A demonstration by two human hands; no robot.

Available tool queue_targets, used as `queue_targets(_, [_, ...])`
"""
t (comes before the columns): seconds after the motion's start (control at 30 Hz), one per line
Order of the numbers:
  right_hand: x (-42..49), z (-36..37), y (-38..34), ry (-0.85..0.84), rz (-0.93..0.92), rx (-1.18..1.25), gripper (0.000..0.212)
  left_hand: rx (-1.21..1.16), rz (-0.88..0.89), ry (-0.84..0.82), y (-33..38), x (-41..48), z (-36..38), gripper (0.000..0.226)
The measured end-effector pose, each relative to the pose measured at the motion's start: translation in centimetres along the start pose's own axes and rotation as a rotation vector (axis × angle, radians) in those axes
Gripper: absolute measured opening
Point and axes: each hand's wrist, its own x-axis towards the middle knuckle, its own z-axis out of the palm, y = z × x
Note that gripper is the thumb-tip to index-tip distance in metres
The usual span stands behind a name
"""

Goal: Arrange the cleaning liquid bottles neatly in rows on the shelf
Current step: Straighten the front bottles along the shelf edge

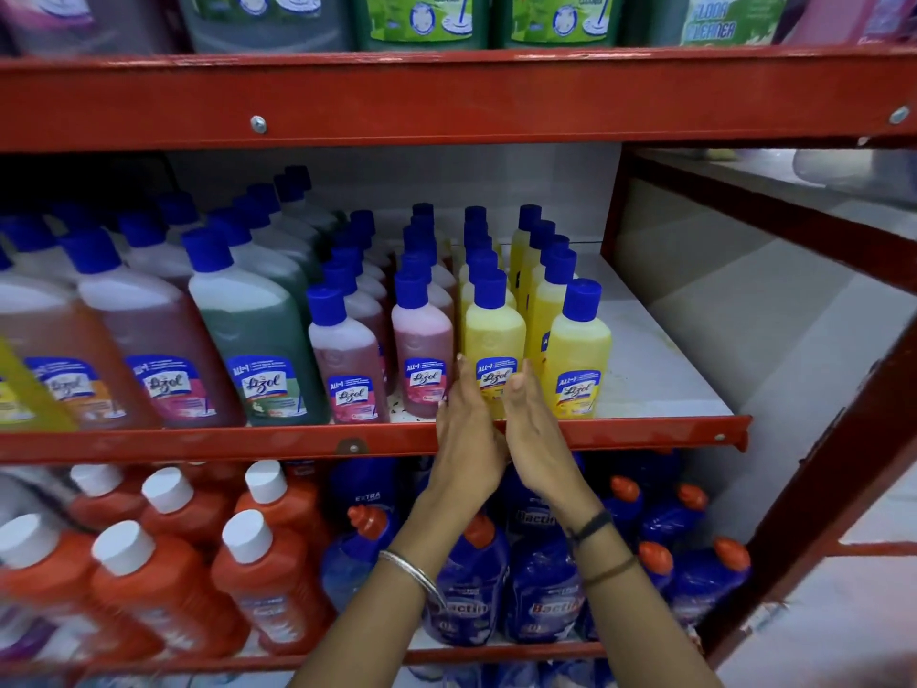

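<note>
On the middle shelf [660, 389], small blue-capped bottles stand in rows running front to back: two pink rows [422, 340] and two yellow rows. The front yellow bottle [493, 335] of the left yellow row stands upright at the shelf's front edge. My left hand [466, 429] lies flat against its left side and my right hand [533, 439] against its right side, fingers straight, pressing it between them. Another yellow bottle [578, 350] stands just to the right. My hands hide the held bottle's base.
Larger pink, green and orange bottles [253, 340] fill the shelf's left part. A bare white shelf surface lies right of the yellow rows, up to the red upright [615, 201]. Orange bottles [268, 578] and blue bottles [471, 588] stand on the shelf below; green bottles [426, 17] stand above.
</note>
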Motion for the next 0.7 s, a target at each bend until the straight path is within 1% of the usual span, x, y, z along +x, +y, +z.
queue_targets(0.07, [0.4, 0.1, 0.1, 0.038, -0.002, -0.005, 0.120, 0.035, -0.018, -0.003, 0.2, 0.0, -0.2, 0.077])
queue_targets(0.17, [0.1, 0.2, -0.1, 0.070, 0.001, 0.004, 0.106, 0.077, -0.031, -0.016, 0.5, -0.6, -0.6, 0.086])
queue_targets(0.27, [-1.4, 0.0, -0.6, 0.102, -0.041, 0.043, 0.093, 0.105, -0.032, -0.006, 0.9, -2.0, -1.0, 0.092])
queue_targets(0.37, [-2.2, -0.2, -0.9, 0.127, -0.040, 0.060, 0.095, 0.142, -0.001, 0.005, 0.9, -2.8, -1.2, 0.095])
queue_targets(0.47, [-1.8, 0.1, -0.7, 0.117, -0.033, 0.066, 0.081, 0.115, -0.002, -0.042, 0.8, -2.7, -1.3, 0.094])
queue_targets(0.5, [-1.4, 0.2, -0.4, 0.111, -0.028, 0.052, 0.088, 0.096, -0.001, -0.054, 0.8, -2.6, -1.3, 0.094])
queue_targets(0.57, [-1.0, 0.3, 0.0, 0.099, 0.019, 0.024, 0.104, 0.059, 0.009, -0.055, 0.6, -2.6, -1.5, 0.090])
queue_targets(0.6, [-1.0, 0.5, 0.1, 0.108, 0.027, 0.028, 0.106, 0.034, 0.018, -0.024, 0.2, -2.7, -1.6, 0.085])
queue_targets(0.63, [-1.1, 0.8, 0.2, 0.138, 0.018, 0.046, 0.105, -0.007, 0.028, 0.033, -0.1, -2.9, -1.7, 0.076])
queue_targets(0.7, [-1.9, 1.7, 0.2, 0.271, -0.050, 0.081, 0.099, -0.143, 0.040, 0.170, -0.4, -3.4, -2.3, 0.055])
